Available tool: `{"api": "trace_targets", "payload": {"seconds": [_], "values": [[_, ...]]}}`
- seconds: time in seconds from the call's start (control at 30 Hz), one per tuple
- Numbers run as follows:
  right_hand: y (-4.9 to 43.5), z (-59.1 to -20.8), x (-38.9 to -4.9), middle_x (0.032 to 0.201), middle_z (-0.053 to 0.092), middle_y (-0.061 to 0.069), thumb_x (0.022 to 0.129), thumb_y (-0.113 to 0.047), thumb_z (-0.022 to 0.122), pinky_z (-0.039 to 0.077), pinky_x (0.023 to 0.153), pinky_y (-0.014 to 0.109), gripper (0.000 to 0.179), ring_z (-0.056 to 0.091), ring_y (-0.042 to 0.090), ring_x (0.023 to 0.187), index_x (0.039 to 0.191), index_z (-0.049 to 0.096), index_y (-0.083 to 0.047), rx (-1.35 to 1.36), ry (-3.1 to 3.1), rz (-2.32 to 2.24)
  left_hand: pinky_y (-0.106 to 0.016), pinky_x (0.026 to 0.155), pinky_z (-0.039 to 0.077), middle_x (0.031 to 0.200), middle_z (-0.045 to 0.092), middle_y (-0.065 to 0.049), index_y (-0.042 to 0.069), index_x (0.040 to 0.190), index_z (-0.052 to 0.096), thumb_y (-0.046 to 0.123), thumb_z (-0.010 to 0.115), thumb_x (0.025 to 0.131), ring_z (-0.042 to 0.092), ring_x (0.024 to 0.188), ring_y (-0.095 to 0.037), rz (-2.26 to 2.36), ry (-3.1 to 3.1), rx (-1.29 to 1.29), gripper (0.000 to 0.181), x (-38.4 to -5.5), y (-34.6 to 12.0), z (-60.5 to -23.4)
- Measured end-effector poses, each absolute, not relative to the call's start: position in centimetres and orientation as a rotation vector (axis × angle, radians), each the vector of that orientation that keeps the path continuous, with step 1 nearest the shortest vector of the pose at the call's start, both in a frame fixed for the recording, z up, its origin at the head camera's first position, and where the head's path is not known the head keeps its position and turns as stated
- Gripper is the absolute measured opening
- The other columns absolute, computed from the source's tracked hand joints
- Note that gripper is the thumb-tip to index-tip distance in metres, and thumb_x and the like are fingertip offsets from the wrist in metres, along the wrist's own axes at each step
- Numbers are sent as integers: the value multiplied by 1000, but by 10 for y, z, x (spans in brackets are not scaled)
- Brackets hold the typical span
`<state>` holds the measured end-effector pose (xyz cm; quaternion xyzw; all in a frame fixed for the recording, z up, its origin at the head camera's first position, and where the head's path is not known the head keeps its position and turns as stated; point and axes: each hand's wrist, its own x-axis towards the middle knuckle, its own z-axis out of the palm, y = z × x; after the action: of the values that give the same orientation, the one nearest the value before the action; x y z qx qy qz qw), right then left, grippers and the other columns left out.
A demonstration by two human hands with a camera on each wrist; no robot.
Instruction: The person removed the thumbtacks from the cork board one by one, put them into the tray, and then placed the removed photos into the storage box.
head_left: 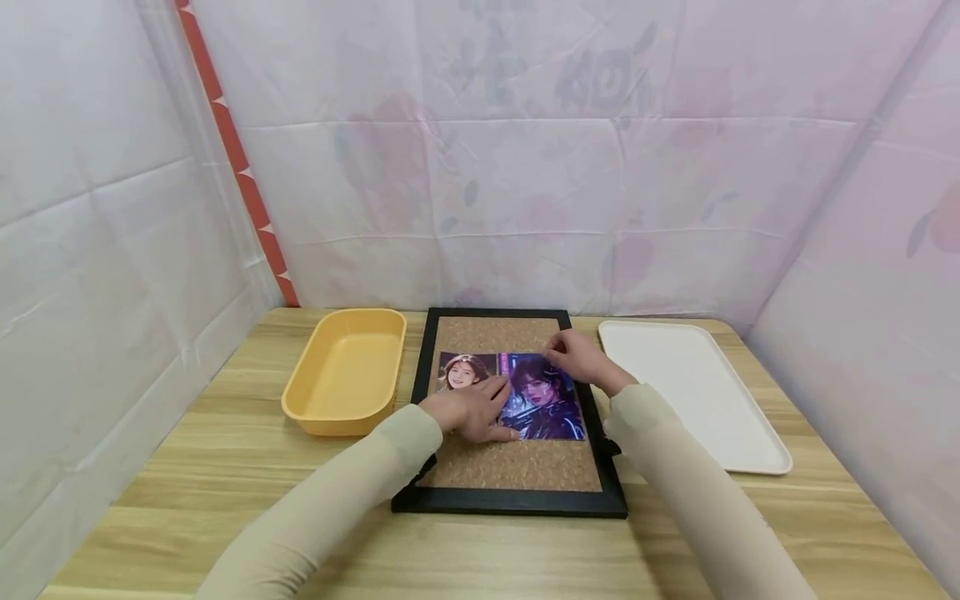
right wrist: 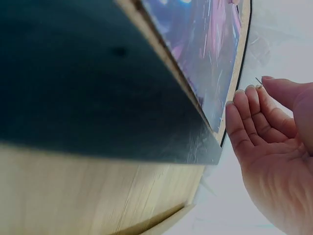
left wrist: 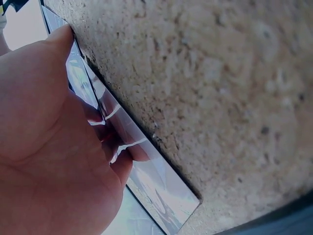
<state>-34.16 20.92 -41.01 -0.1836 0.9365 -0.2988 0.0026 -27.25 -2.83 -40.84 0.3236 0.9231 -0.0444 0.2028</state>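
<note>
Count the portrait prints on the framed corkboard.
2: the left portrait print, partly covered by the left hand, and the purple portrait print beside it, on the right. Any underneath would be hidden.

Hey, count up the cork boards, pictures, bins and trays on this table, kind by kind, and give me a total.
Cork board: 1
Pictures: 2
Yellow bin: 1
White tray: 1
Total: 5

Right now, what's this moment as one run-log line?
left hand: rests across two prints | right hand: pinches thin pin-like item | beneath: black-framed corkboard | beside: yellow bin, white tray
</note>
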Motion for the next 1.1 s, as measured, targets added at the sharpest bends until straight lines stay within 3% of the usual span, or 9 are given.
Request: {"api": "trace_targets", "payload": {"seconds": [0.2,0.53,0.83,1.1], "values": [[215,-408,-333,92,68,11,101,-12,62,52,75,37,18,59,20,80,104,70,5,-533,2924,-944,-38,126,15,173,-1,-1,16,166,8,72,37,100,1,158,-17,-138,2578,874,92,-278,-29,-420],[225,-403,-324,98,71,15,101,-10,62,54,82,45,18,63,24,87,105,71,5,-565,2976,-896,-40,126,18,173,2,-3,13,166,11,70,38,100,5,159,-20,-129,2576,903,91,-274,-30,-415],[241,-393,-317,86,69,10,101,-9,62,50,73,40,16,60,20,76,97,72,3,-590,3005,-843,-40,126,13,173,-3,-2,15,166,7,71,39,100,-1,159,-19,-111,2573,893,93,-287,-28,-431],[252,-392,-313,82,66,7,99,-8,64,47,69,35,12,56,18,73,94,68,3,-591,3022,-855,-38,126,15,173,1,-5,12,166,10,68,38,102,3,159,-21,-125,2567,914,90,-273,-28,-410]]}}
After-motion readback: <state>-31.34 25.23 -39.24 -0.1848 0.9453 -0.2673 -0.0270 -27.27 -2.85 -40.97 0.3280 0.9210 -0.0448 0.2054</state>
